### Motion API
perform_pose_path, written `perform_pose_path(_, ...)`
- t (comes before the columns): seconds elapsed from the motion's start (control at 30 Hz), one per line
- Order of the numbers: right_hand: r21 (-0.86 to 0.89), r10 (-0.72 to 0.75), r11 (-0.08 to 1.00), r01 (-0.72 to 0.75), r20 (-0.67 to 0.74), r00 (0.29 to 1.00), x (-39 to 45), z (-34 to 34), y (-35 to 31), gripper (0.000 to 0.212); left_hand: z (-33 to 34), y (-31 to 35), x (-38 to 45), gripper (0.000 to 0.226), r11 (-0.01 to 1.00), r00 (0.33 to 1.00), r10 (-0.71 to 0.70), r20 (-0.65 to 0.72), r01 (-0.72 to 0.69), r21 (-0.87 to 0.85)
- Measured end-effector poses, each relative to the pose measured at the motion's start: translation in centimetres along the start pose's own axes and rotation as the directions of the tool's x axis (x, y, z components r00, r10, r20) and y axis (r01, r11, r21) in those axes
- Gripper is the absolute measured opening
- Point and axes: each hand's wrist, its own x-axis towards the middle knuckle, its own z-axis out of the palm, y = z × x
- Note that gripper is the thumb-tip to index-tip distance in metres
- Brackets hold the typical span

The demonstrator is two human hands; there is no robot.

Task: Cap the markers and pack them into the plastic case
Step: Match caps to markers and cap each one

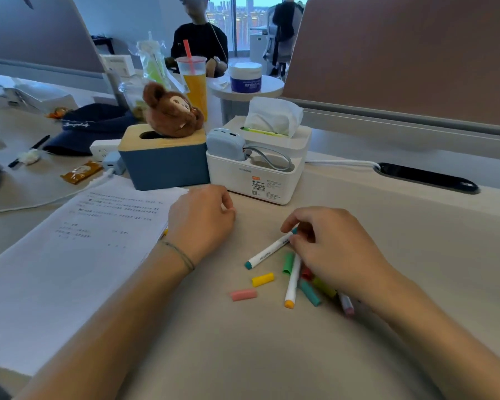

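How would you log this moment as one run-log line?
right hand: pinches teal marker | left hand: holds nothing | caps: loose on desk

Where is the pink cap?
The pink cap lies loose on the desk, between both arms, just below-left of the yellow cap.

R hand (332, 249) at centre-right of frame, fingers (293, 223) pinching a white marker w/ teal ends (269, 249) at its upper end; marker slants down-left, lower tip on tabletop (185, 342). Just below: white marker w/ orange tip (292, 281), green cap (288, 263), teal cap (309, 293), yellow cap (262, 279), pink cap (243, 295); more markers partly hidden under the hand. L hand (202, 217) at centre, fingers loosely curled, holding nothing, beside printed sheets (78, 249). Above: blue tissue box (165, 166) w/ plush toy (171, 111), white tissue box (260, 168).
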Motion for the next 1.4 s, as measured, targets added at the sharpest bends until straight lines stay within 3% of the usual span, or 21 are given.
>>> perform_pose_path(0.1, 0.017, -0.01, 1.0, 0.009, 0.02, 1.0, -0.2, 0.2, 0.1, 0.021, -0.2, -0.9, 0.6, 0.01, 0.992, 0.999, -0.028, -0.026, 0.031, 0.121)
perform_pose_path(0.3, 0.059, 0.001, 0.998, -0.003, 0.027, 1.0, 0.1, 0.2, 0.7, 0.019, 0.4, -1.2, 1.0, 0.012, 0.979, 0.998, -0.058, -0.019, 0.061, 0.197)
perform_pose_path(0.63, 0.105, 0.017, 0.994, -0.021, 0.033, 0.999, 0.3, -0.3, 0.9, 0.021, 0.3, -1.0, 1.0, 0.023, 0.978, 0.998, -0.051, -0.039, 0.057, 0.198)
perform_pose_path(0.77, 0.103, 0.012, 0.995, -0.016, 0.038, 0.999, 0.2, -0.4, 1.0, 0.021, 0.4, -0.8, 1.0, 0.015, 0.98, 0.999, -0.05, -0.018, 0.052, 0.19)
perform_pose_path(0.87, 0.092, 0.013, 0.996, -0.017, 0.038, 0.999, 0.4, -0.5, 1.2, 0.02, 0.4, -0.7, 1.0, 0.018, 0.996, 0.998, -0.053, 0.041, 0.05, 0.074)
perform_pose_path(0.93, 0.073, 0.009, 0.997, -0.011, 0.032, 0.999, 0.6, -0.5, 1.3, 0.019, 0.1, -0.3, 1.1, 0.02, 0.986, 0.984, -0.083, 0.158, 0.105, -0.131)
perform_pose_path(1.07, 0.073, -0.004, 0.997, 0.001, 0.054, 0.999, 0.5, -0.7, 1.2, 0.018, -0.8, 0.9, 0.7, 0.027, 0.855, 0.901, -0.033, 0.433, 0.25, -0.455)
perform_pose_path(1.4, 0.013, -0.035, 0.999, 0.034, 0.15, 0.988, 0.5, -2.4, 1.7, 0.021, -1.6, 2.5, -0.6, 0.02, 0.713, 0.793, 0.11, 0.6, 0.358, -0.603)
